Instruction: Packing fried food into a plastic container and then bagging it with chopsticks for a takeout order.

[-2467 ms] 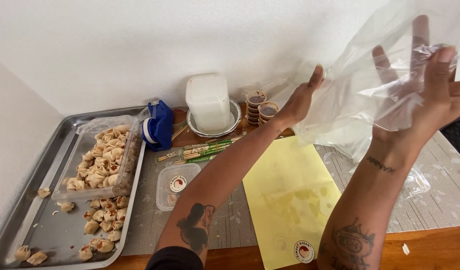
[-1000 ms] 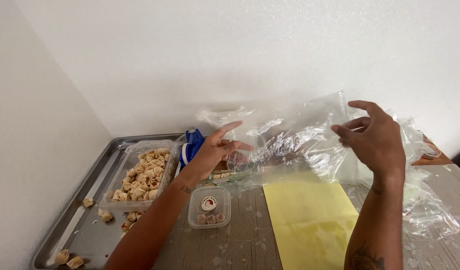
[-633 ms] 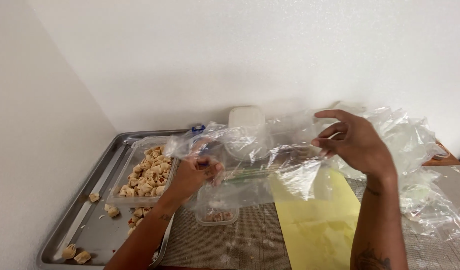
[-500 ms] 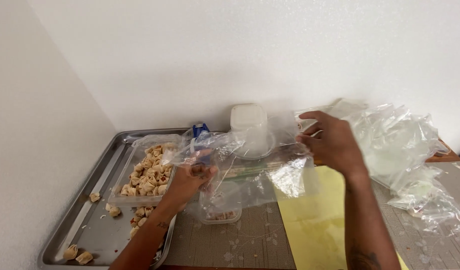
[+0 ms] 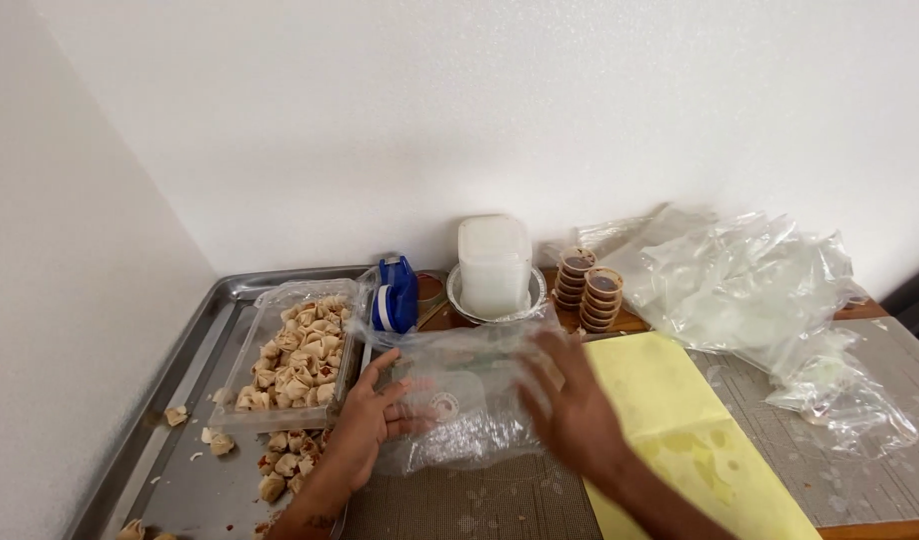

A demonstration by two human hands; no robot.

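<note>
Clear plastic bag lies flat on the table over a small lidded container, just right of the metal tray; spreading looks done, nothing yet bagged. Left hand rests open, fingers spread on the bag's left edge; right hand, blurred, presses flat and open. Clear tub on the tray holds pastry pieces; stacked sauce cups stand behind.
</note>
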